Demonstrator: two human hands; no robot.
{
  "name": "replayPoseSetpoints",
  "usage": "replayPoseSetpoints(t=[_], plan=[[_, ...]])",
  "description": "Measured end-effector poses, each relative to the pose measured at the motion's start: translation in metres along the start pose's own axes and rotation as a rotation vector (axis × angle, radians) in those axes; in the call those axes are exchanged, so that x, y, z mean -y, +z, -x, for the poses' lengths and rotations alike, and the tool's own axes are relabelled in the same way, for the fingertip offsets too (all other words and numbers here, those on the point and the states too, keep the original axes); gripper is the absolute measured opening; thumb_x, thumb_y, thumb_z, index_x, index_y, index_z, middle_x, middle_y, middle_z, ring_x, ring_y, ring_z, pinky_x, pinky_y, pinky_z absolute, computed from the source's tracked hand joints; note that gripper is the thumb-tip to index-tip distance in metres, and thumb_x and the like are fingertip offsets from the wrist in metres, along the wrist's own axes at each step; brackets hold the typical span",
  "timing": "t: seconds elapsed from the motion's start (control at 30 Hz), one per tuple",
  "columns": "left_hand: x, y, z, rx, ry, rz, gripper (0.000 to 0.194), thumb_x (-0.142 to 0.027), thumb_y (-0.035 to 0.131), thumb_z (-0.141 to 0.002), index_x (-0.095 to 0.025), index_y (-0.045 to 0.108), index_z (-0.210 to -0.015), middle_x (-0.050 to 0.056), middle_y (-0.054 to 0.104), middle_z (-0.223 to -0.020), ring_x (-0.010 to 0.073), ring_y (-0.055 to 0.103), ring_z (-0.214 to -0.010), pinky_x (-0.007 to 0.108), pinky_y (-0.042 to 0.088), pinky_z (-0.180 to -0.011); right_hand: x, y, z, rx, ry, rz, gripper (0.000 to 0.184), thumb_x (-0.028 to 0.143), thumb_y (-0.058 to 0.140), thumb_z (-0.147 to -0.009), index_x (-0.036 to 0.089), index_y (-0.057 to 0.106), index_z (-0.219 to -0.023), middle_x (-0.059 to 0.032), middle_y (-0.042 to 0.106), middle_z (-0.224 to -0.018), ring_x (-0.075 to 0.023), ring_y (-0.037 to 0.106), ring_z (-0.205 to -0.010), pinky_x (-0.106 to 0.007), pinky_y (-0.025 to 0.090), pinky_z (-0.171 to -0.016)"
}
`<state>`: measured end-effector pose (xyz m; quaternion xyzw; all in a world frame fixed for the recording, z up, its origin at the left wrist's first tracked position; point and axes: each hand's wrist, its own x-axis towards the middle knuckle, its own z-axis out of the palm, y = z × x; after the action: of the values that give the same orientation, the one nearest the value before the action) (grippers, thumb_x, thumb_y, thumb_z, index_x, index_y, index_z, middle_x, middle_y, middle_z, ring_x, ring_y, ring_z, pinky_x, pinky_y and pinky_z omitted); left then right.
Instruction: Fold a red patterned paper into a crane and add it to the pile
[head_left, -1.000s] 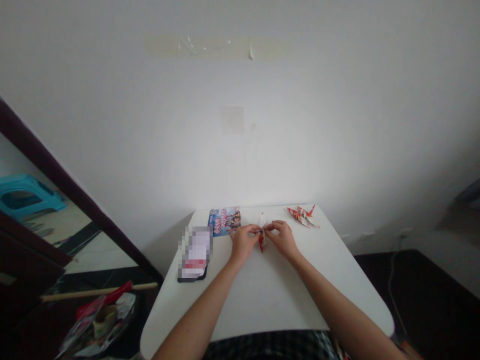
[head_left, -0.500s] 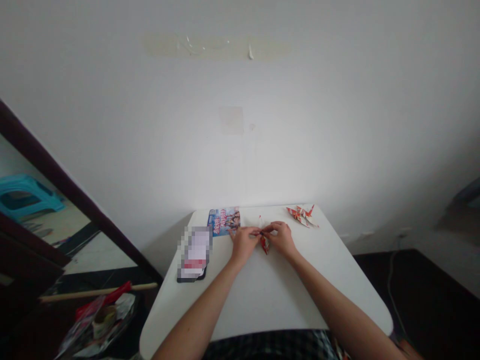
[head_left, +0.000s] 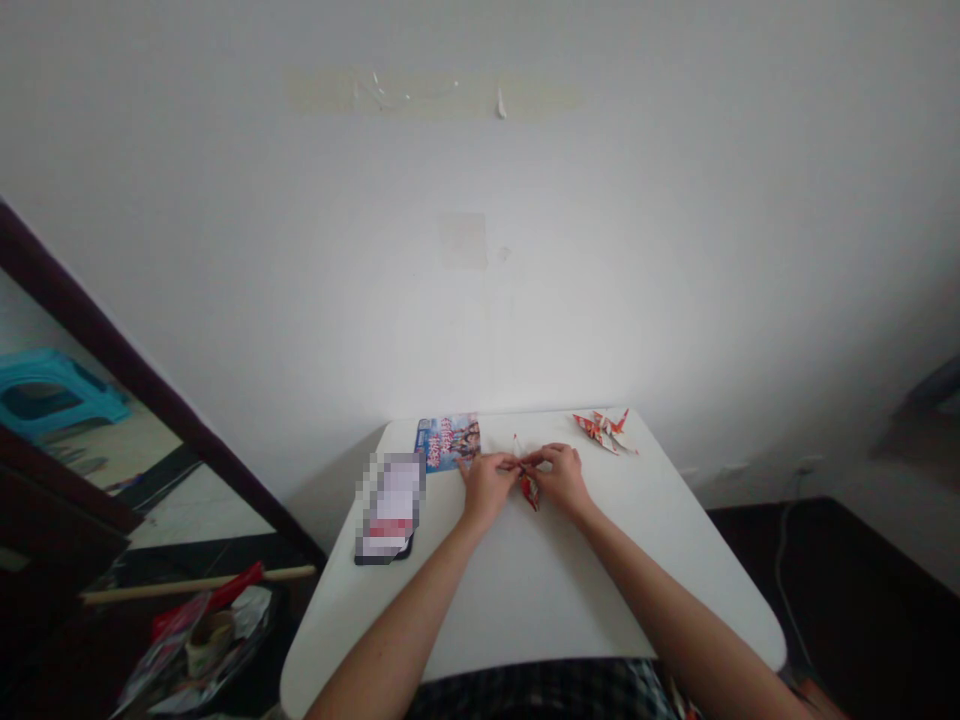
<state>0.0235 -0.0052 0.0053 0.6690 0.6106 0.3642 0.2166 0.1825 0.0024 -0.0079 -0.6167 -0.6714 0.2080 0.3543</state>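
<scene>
L hand [head_left: 487, 488] was pinching the mid part of a small red/white folded paper [head_left: 530, 490] w/ its fingertips; one finger stuck out toward the leaflet [head_left: 444, 445], contact unclear. R hand [head_left: 562, 480] was pinching the same spot from the other side, fingertips approx. meeting L ones, other fingers curled. Paper sat btwn both hands, above or on the white table [head_left: 540, 610], couldn't tell which; one pointed end stuck out toward the wall [head_left: 480, 330], the wider patterned end toward the person. Main risk, my judgement: thin paper could've torn or creased off-line if the two pinches pulled unevenly, esp. w/ fingertips hiding the fold. A slack pinch on either side could've let layers spring open; too hard a squeeze could've crushed the wider end. Farther out: leaflet flat near table's back edge, phone [head_left: 391, 505] (blurred) just beside it, on L side, & red/white folded paper shapes [head_left: 604, 432] at back R, apart from R hand, so low risk of a knock.
</scene>
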Motion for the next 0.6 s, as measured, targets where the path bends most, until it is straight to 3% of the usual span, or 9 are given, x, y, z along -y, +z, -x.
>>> replayPoseSetpoints(t=[0.17, 0.27, 0.43, 0.6], plan=[[0.0, 0.002, 0.0, 0.011, 0.002, -0.127, 0.011, -0.024, 0.074, -0.082, -0.028, 0.083, -0.088, 0.004, 0.083, -0.097, 0.0295, 0.067, -0.114, 0.07, 0.008, -0.121, 0.0, 0.002, 0.002, 0.024, 0.017, 0.113, 0.018, 0.031, 0.072, -0.084, 0.031, 0.083, -0.098, -0.0023, 0.077, -0.111, -0.029, 0.054, -0.126, -0.047, 0.025, -0.117], [0.003, 0.003, 0.0, -0.008, 0.028, -0.213, 0.01, -0.027, 0.076, -0.083, -0.03, 0.084, -0.089, 0.005, 0.081, -0.103, 0.0323, 0.06, -0.122, 0.071, 0.014, -0.12, -0.002, 0.001, 0.002, 0.032, 0.008, 0.16, 0.019, 0.033, 0.075, -0.082, 0.032, 0.082, -0.1, -0.002, 0.074, -0.12, -0.0307, 0.051, -0.13, -0.047, 0.025, -0.116], [0.01, 0.0, 0.001, -0.007, 0.103, -0.27, 0.012, -0.031, 0.077, -0.084, -0.033, 0.085, -0.093, 0.005, 0.078, -0.113, 0.0329, 0.056, -0.123, 0.065, 0.028, -0.116, -0.002, -0.002, 0.003, 0.039, 0.001, 0.119, 0.012, 0.034, 0.073, -0.084, 0.032, 0.082, -0.092, -0.0015, 0.076, -0.117, -0.0308, 0.05, -0.131, -0.058, 0.011, -0.121], [0.011, -0.003, 0.006, -0.018, 0.151, -0.361, 0.01, -0.035, 0.077, -0.086, -0.039, 0.084, -0.092, 0.002, 0.071, -0.133, 0.0365, 0.046, -0.137, 0.075, 0.014, -0.12, -0.002, -0.005, 0.005, 0.058, -0.006, 0.071, 0.012, 0.034, 0.07, -0.086, 0.032, 0.082, -0.088, -0.0017, 0.077, -0.118, -0.0323, 0.049, -0.133, -0.067, 0.005, -0.12]])
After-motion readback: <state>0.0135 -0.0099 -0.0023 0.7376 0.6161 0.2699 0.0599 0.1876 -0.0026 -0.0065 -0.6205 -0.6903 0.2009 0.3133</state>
